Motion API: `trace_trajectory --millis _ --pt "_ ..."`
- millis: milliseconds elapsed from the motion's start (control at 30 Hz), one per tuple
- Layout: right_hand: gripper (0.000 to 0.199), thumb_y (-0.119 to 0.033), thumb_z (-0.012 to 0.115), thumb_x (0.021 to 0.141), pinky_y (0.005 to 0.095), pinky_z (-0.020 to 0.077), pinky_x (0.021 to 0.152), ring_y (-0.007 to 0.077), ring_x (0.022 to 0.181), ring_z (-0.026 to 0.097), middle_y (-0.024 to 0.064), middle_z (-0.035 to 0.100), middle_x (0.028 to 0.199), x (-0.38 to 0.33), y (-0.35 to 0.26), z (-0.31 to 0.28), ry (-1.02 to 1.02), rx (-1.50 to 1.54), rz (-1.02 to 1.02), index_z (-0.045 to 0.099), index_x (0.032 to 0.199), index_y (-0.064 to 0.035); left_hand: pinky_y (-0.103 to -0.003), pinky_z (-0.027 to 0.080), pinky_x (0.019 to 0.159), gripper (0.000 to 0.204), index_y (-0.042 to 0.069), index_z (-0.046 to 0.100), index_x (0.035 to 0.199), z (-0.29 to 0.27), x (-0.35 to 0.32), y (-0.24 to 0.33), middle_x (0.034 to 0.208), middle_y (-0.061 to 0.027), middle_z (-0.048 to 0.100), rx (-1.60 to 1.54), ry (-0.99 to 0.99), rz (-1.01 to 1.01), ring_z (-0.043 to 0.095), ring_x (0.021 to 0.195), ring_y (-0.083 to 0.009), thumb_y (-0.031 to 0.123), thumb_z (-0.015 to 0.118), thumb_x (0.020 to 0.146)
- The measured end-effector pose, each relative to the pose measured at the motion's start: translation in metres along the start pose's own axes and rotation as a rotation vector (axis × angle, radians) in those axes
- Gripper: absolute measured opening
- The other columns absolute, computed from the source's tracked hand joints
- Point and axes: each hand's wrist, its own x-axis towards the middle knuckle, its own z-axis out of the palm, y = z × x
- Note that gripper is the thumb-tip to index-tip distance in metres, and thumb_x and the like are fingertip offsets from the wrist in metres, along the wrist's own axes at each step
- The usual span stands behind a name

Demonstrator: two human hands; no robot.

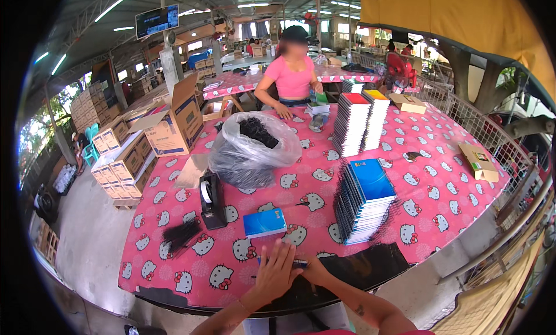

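At the near table edge, my left hand (277, 272) lies flat with fingers stretched out over a small blue notebook (300, 264), covering most of it. My right hand (316, 271) is closed at the notebook's right end; its fingertips are partly hidden. Just beyond lies a blue-covered notebook or pad (265, 222). To the right rises a tall stack of spiral notebooks with blue covers (370, 181). A black tape dispenser (213, 203) stands left of the blue pad, beside a bundle of thin black strands, possibly binding coils (180, 236).
A clear plastic bag of black material (253, 152) sits mid-table. Farther back are red- and yellow-topped notebook stacks (351, 123). Open cartons (176, 123) stand left, small boxes (479, 163) right. Across the pink patterned table (313, 178), a person in pink (292, 80) handles notebooks.
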Motion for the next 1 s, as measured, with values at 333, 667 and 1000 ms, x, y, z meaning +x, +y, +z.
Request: trace_trajectory --millis 333,667,1000 --pt "0.038 -0.010 0.073 0.085 0.0377 0.0506 0.094 0.0324 0.109 0.066 0.0158 0.067 0.117 -0.001 -0.039 -0.010 0.084 -0.308 -0.170 0.065 0.122 -0.0036 -0.054 0.036 0.107 0.041 0.009 0.063 0.126 -0.008 0.013 -0.020 0.116 -0.0102 0.065 -0.131 0.167 0.038 0.061 0.107 -0.0303 0.027 0.070 0.089" --pt "0.037 -0.011 0.077 0.086 0.0328 0.0573 0.082 0.0253 0.101 0.068 0.0135 0.066 0.118 -0.025 -0.054 -0.016 0.167 -0.301 -0.014 0.068 0.121 -0.0025 -0.045 0.045 0.091 0.032 0.009 0.064 0.118 -0.007 0.022 -0.016 0.103 -0.0094 0.066 -0.270 0.193 0.061 0.063 0.095 -0.0307 0.022 0.071 0.089" --pt "0.031 -0.006 0.072 0.088 0.0308 0.0564 0.078 0.0221 0.092 0.071 0.0142 0.071 0.109 -0.024 -0.058 -0.050 0.087 -0.132 -0.015 0.070 0.119 -0.0024 -0.047 0.044 0.098 0.020 0.010 0.067 0.108 -0.012 0.025 -0.013 0.093 -0.0061 0.067 -0.285 0.201 0.023 0.064 0.093 -0.0274 0.017 0.070 0.090"
